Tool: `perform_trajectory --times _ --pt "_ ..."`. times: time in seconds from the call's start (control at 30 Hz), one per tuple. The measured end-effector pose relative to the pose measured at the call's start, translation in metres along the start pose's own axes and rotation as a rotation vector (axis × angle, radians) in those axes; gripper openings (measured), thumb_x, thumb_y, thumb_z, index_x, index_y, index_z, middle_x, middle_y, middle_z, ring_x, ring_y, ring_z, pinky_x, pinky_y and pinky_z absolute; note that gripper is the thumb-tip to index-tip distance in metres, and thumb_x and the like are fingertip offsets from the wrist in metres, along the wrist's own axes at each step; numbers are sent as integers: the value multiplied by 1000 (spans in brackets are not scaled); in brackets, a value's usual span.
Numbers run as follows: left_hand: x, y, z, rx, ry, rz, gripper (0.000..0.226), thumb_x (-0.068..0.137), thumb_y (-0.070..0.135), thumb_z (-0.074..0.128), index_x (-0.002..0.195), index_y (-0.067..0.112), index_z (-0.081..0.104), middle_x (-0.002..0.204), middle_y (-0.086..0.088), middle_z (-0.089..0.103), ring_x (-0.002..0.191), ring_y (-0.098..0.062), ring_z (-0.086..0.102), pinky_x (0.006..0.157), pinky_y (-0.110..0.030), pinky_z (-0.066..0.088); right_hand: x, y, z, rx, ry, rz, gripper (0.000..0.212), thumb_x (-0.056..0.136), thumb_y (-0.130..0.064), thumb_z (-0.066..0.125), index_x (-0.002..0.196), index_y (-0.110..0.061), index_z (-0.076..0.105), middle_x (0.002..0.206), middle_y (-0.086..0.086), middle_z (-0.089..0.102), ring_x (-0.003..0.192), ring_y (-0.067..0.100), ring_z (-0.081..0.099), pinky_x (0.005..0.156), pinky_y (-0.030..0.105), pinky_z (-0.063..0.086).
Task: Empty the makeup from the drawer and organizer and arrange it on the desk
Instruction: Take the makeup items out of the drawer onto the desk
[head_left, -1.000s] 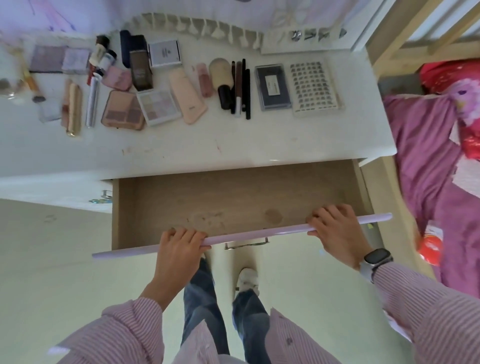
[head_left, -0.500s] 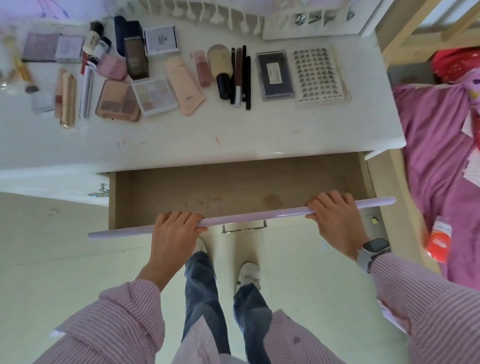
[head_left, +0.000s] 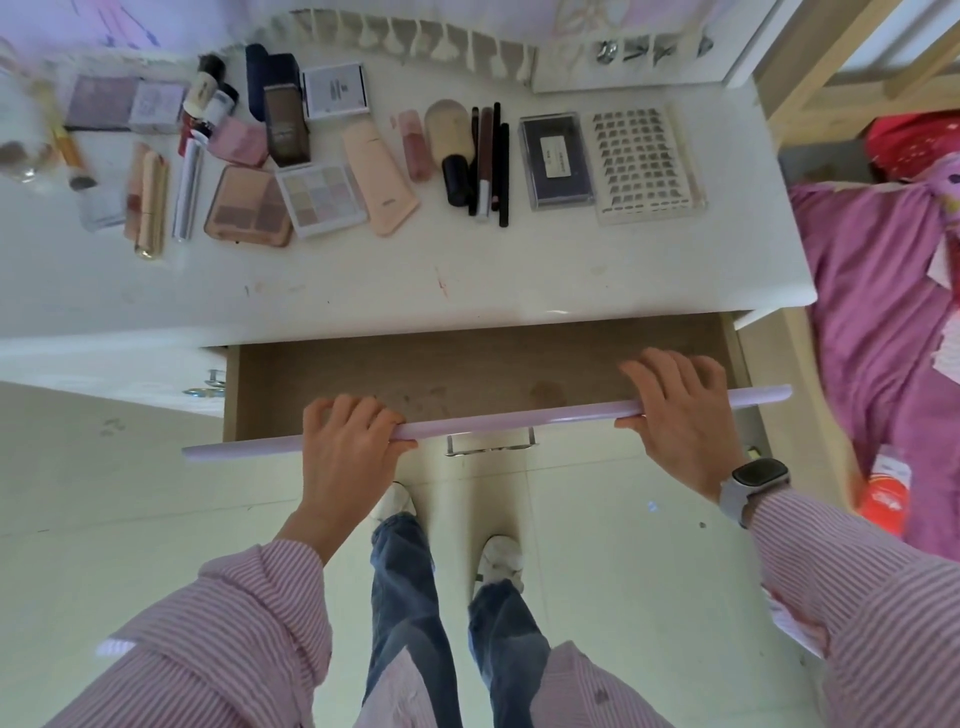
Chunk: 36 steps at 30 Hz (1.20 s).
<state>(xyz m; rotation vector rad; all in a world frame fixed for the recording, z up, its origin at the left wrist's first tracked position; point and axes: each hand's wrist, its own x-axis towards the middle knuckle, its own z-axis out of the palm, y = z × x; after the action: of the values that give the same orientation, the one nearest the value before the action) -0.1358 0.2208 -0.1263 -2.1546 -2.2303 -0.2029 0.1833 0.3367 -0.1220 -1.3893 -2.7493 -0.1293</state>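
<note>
Two hands on one open drawer.
Left hand (head_left: 348, 447) and right hand (head_left: 680, 410) curl their fingers over the drawer (head_left: 467, 371) front edge; makeup (head_left: 322, 200) lies along the desk (head_left: 363, 291) back edge, including two palettes and two lash cases.

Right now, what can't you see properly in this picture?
Head view only:
- Back of the drawer: hidden under the desk, so anything there cannot be seen.
- Drawer front: the left hand and right hand cover parts of it.
- Label on the dark case: too small to read.
- Brush at the left edge: blurred.
- Organizer: cannot pick it out.
</note>
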Motion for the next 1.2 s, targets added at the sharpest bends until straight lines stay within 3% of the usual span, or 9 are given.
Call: perform_trajectory --times 0.1,0.17,0.27,0.33,0.6,0.77,0.93,1.03,1.2 --pt "6 -3 -1 18 40 -20 59 57 35 86 105 14 59 113 -14 61 106 -31 47 92 -49 33 10 1 -4 -29 -81 28 103 54 -35 85 138 -9 32 143 20 36 133 38 30 102 65 24" --pt "14 -8 -5 37 -16 -74 101 49 47 86 132 14 38 142 -18 33 131 -36 27 108 -52 10 17 4 -7 -39 -137 9 120 52 -39 85 145 -10 16 151 20 19 139 39 16 105 66 16" --pt "32 -19 -10 93 -168 -40 137 45 63 80 147 19 1 154 -16 -3 142 -36 -4 111 -49 -12 29 18 -11 -60 -295 -5 137 57 -58 76 142 -19 -23 154 16 -9 141 32 -10 112 58 0" --pt "41 -24 -9 152 -261 19 144 44 71 76 145 18 -13 154 -17 -12 141 -35 -12 112 -49 -9 36 23 -13 -50 -356 -1 135 59 -66 70 138 -21 -30 150 15 -23 139 33 -21 113 52 -8" --pt "51 -22 -17 171 -310 54 138 57 72 68 140 16 -27 153 -19 -13 140 -37 -16 113 -48 -12 46 17 -23 -97 -351 6 130 59 -62 73 142 -11 -13 153 23 -1 141 38 -3 111 42 -8" --pt "53 -24 -14 191 -270 48 134 53 68 74 145 8 -4 153 -22 9 141 -40 5 114 -51 1 49 13 -20 -128 -315 16 126 52 -55 81 145 -3 13 148 29 22 137 45 19 111 46 7" --pt "58 -29 -2 176 -84 72 121 43 53 86 137 1 31 132 -28 42 122 -48 39 106 -58 27 54 7 -17 -141 -232 62 111 61 -44 80 144 -1 19 142 30 32 131 47 29 112 47 16" --pt "65 -28 3 141 37 55 107 40 46 89 125 3 41 114 -24 53 103 -44 51 94 -57 42 61 2 -6 -117 -82 117 100 46 -34 89 123 1 37 108 25 53 99 43 50 93 49 42" --pt "75 -25 10 189 197 -11 89 31 47 87 103 7 52 90 -15 56 82 -30 42 78 -47 45 72 -4 2 -115 40 181 72 43 -23 91 94 -3 44 81 17 51 72 32 49 69 40 46"
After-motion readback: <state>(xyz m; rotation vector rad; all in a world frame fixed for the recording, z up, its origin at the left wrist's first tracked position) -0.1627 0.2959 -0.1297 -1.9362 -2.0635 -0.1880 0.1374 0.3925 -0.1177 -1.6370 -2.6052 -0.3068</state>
